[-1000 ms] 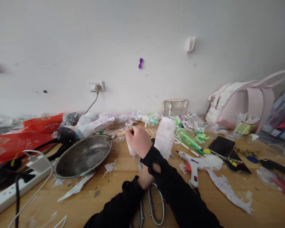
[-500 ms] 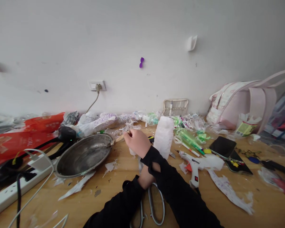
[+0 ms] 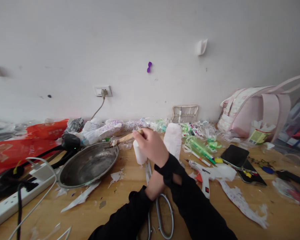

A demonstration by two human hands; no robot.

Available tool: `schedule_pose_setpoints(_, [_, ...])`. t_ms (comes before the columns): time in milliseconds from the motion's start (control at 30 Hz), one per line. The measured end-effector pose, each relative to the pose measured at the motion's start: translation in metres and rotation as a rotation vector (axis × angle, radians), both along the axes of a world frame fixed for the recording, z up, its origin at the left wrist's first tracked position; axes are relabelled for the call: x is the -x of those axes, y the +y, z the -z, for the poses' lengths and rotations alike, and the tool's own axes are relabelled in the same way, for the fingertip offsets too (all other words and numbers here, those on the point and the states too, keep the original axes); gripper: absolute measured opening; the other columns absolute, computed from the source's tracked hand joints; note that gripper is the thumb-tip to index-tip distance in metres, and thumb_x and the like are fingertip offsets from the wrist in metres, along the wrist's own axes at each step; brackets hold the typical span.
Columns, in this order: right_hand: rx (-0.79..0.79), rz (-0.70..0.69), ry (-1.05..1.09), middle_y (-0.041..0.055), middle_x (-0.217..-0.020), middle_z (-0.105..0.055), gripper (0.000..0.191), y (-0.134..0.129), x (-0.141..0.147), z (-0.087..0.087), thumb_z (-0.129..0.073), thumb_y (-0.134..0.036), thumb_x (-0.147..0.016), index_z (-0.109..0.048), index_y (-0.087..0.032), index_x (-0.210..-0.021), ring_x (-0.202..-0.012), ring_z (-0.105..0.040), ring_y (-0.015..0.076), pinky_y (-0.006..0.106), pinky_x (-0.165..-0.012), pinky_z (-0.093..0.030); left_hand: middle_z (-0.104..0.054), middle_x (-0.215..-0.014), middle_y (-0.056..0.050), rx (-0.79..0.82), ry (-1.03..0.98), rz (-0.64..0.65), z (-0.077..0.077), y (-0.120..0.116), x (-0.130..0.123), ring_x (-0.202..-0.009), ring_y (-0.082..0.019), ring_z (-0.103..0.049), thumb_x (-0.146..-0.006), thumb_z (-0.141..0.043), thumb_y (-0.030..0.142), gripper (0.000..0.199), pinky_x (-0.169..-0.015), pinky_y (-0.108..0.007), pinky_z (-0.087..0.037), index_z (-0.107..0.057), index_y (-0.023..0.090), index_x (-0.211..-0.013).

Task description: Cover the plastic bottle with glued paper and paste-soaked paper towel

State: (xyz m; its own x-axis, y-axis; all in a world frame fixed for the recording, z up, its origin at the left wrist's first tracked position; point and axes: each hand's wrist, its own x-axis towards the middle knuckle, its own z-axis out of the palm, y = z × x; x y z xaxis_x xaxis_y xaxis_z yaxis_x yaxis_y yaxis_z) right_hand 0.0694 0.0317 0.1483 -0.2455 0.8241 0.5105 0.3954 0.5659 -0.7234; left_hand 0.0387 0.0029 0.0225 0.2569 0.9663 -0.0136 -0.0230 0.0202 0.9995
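Observation:
My right hand (image 3: 151,145) is closed around the wooden handle of a paintbrush (image 3: 126,137). The brush slants down to the left, its bristle end at the far right rim of a grey metal pan (image 3: 88,165). My left hand (image 3: 156,183) shows only at the wrist; its fingers are hidden behind my right arm. Just beyond the crossed arms stands a tall white paper-covered piece (image 3: 173,138); whether my left hand touches it I cannot tell. A white cylinder (image 3: 140,154) is left of my right hand. Large metal scissors (image 3: 162,216) lie under my forearms.
A hot glue gun (image 3: 204,176), a dark phone (image 3: 234,155) and torn paper (image 3: 242,201) lie to the right. Plastic scraps and green bottle pieces (image 3: 197,145) line the wall. At left are a power strip (image 3: 20,196) and red bags (image 3: 20,153). A pink backpack (image 3: 250,110) stands back right.
My right hand has moved right and slightly up with the paintbrush, drawing its bristle end back toward the pan's far rim. More of the white cylinder shows. The left wrist stays in place.

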Motion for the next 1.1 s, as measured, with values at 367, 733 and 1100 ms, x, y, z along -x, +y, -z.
schedule_pose_setpoints(367, [-0.102,0.133,0.001,-0.0075,-0.048,-0.029,0.033,-0.032,-0.128,-0.043,-0.046,-0.03,-0.084,-0.032,-0.021,-0.055,-0.043,-0.028,0.0075,0.023,-0.043,-0.023,-0.067,-0.098,-0.006,-0.021,0.182,-0.001,-0.002,0.004,-0.001,-0.095,-0.027,-0.056,-0.062,-0.066,0.03,0.036,-0.088,-0.038,-0.04,-0.064,0.012,-0.093])
schedule_pose_setpoints(733, [-0.084,0.083,-0.423,-0.0058,-0.05,-0.033,0.029,-0.03,-0.162,-0.042,-0.045,-0.035,-0.082,-0.04,-0.02,-0.057,-0.046,-0.032,0.0092,0.023,-0.042,-0.025,-0.066,-0.098,-0.008,-0.026,0.251,0.035,-0.005,0.003,-0.002,-0.092,-0.026,-0.056,-0.063,-0.063,0.029,0.037,-0.087,-0.038,-0.039,-0.062,0.01,-0.096])
schedule_pose_setpoints(1100, [-0.305,0.347,-0.308,-0.0055,-0.05,-0.032,0.029,-0.029,-0.18,-0.04,-0.048,-0.032,-0.081,-0.038,-0.021,-0.056,-0.045,-0.03,0.0098,0.025,-0.043,-0.024,-0.065,-0.098,-0.007,-0.044,0.28,0.022,-0.007,0.001,-0.002,-0.092,-0.026,-0.054,-0.06,-0.065,0.029,0.038,-0.084,-0.035,-0.039,-0.062,0.012,-0.094])
